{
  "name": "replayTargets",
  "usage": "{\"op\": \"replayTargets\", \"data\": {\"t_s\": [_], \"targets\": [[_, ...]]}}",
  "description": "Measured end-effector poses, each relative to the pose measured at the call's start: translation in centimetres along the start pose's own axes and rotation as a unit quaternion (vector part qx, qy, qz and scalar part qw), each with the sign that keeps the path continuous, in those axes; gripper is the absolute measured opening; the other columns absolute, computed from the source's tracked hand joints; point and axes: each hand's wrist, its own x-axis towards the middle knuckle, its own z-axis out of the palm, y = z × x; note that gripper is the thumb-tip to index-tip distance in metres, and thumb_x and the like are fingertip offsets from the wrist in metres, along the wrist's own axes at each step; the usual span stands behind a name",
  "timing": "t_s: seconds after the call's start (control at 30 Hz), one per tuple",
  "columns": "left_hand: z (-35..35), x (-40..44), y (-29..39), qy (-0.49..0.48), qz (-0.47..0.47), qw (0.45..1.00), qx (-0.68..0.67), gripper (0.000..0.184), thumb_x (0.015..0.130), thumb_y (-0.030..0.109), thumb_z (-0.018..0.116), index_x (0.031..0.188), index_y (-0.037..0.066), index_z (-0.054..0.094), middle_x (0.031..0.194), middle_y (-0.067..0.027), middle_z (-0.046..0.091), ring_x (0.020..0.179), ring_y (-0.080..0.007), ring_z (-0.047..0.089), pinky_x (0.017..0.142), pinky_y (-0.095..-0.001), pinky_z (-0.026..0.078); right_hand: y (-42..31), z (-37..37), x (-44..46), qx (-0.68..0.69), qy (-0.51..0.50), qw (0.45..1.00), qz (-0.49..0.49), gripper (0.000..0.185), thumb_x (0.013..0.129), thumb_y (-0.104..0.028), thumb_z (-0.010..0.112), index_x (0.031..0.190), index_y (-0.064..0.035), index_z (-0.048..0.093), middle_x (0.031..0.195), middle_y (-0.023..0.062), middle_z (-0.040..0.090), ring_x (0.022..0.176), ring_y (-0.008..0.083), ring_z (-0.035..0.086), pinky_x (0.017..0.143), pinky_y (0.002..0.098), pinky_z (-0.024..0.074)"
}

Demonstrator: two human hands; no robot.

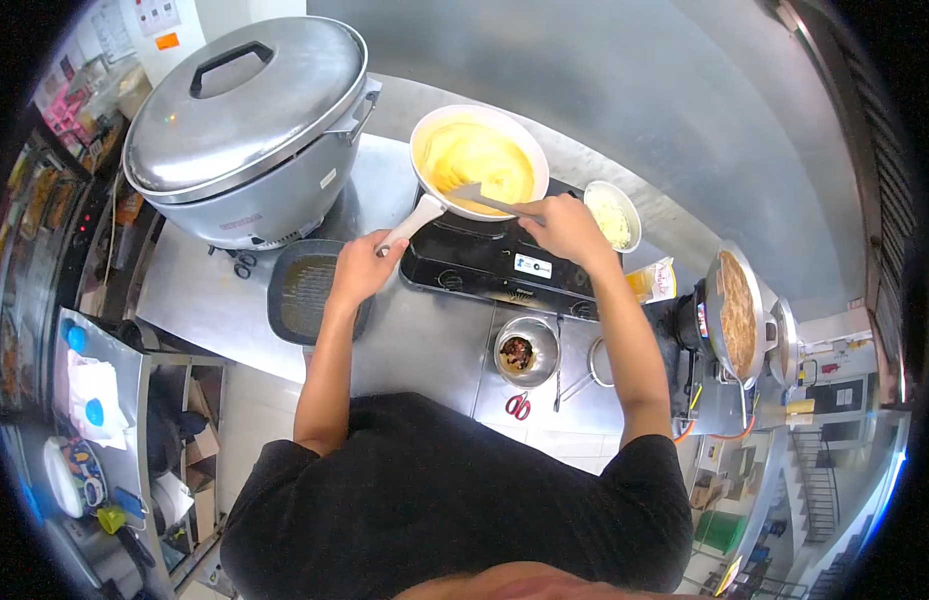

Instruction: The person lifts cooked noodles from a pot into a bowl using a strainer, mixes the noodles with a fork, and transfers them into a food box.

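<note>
From where I stand, the person's left hand (367,266) is closed around the handle (415,220) of a pale pan (541,160), which sits on the far part of a black stove (455,262). The right hand (570,232) is wrapped around a grey spatula (500,204), its blade in the pan at the near side of a yellow mixture (460,155) (thick enough to show swirls; how deep the blade goes, I cannot tell).

Just right of the pan is a white bowl (636,216) of pale shreds (611,222), with a yellow-and-white packet (661,280) nearer. A big cooker (255,195), lidded, stands on the left, and a dark grill pan (303,295) lies nearer, close to the left forearm. On the near counter (415,340), a steel bowl (549,355) holds something dark, and red-handled scissors (519,405) lie beside it. Well to the right, a wok (714,320) holds brown food (737,315).
</note>
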Motion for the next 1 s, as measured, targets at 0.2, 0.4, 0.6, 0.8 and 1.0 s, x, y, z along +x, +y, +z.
{"op": "replayTargets", "data": {"t_s": [0.2,0.4,0.6,0.8,1.0], "targets": [[-0.5,0.0,0.9,-0.026,-0.04,0.999,0.01,0.045,0.096,0.044,0.069,0.116,0.005,0.076,0.09,-0.0221,0.075,0.084,-0.037,0.073,0.08,-0.0416,0.055,1.0,-5.4,-3.2,-0.018,0.03,0.999,0.035,0.025,0.091,-0.022,0.071,0.113,-0.0136,0.08,0.094,0.0217,0.074,0.09,0.0402,0.071,0.084,0.0489,0.0562],[-0.4,0.0,0.6,-0.014,-0.02,1.0,0.002,0.043,0.097,0.044,0.068,0.116,0.006,0.076,0.09,-0.0209,0.075,0.085,-0.0369,0.073,0.08,-0.0416,0.055,1.4,-9.5,-5.1,-0.033,0.101,0.993,0.041,0.027,0.091,-0.021,0.074,0.114,-0.0101,0.079,0.089,0.0209,0.074,0.077,0.0389,0.07,0.074,0.0455,0.0539],[-0.8,-0.3,1.5,-0.022,-0.037,0.999,-0.001,0.043,0.097,0.044,0.068,0.114,0.004,0.075,0.088,-0.0212,0.074,0.081,-0.0352,0.072,0.077,-0.0411,0.054,2.0,-8.0,-4.0,-0.114,0.035,0.989,0.085,0.023,0.09,-0.023,0.071,0.109,-0.0141,0.081,0.097,0.0175,0.076,0.096,0.0375,0.072,0.084,0.049,0.0568],[-0.4,-0.3,0.9,-0.014,-0.038,0.999,-0.01,0.044,0.097,0.043,0.068,0.115,0.004,0.075,0.083,-0.0198,0.074,0.074,-0.0315,0.071,0.073,-0.0401,0.053,2.1,-5.6,-2.0,-0.177,0.04,0.975,0.125,0.021,0.085,-0.018,0.069,0.102,-0.017,0.082,0.096,0.0179,0.076,0.093,0.037,0.073,0.081,0.0501,0.0577],[-0.1,-0.3,0.5,-0.014,-0.051,0.999,-0.013,0.044,0.097,0.042,0.069,0.117,0.003,0.075,0.084,-0.0199,0.074,0.074,-0.0309,0.071,0.073,-0.0399,0.054,5.5,-2.5,3.0,-0.253,0.07,0.96,0.095,0.016,0.083,-0.014,0.067,0.092,-0.0165,0.081,0.09,0.0153,0.076,0.086,0.0367,0.074,0.075,0.0492,0.058]]}}
